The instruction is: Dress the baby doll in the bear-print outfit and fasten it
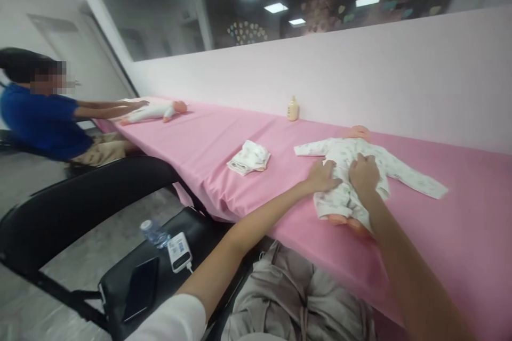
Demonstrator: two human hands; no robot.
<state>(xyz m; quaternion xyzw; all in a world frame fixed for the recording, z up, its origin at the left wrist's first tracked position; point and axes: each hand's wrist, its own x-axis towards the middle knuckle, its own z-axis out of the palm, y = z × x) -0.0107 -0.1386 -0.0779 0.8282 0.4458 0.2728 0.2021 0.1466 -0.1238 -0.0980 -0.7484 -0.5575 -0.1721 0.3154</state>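
Note:
A baby doll (360,133) in a white printed onesie (394,168) lies on its back on the pink table (224,138). My left hand (323,176) rests flat on the doll's side, fingers stretched out. My right hand (363,173) presses on the doll's belly with fingers curled down onto the cloth; I cannot make out whether it pinches the fabric. The onesie's sleeves lie spread to both sides.
A folded white cloth (248,158) lies left of the doll, a small bottle (293,108) stands by the wall. Another person in blue (44,117) handles a second doll (154,112) at the table's far end. A chair (132,277) holds a phone, power bank and water bottle.

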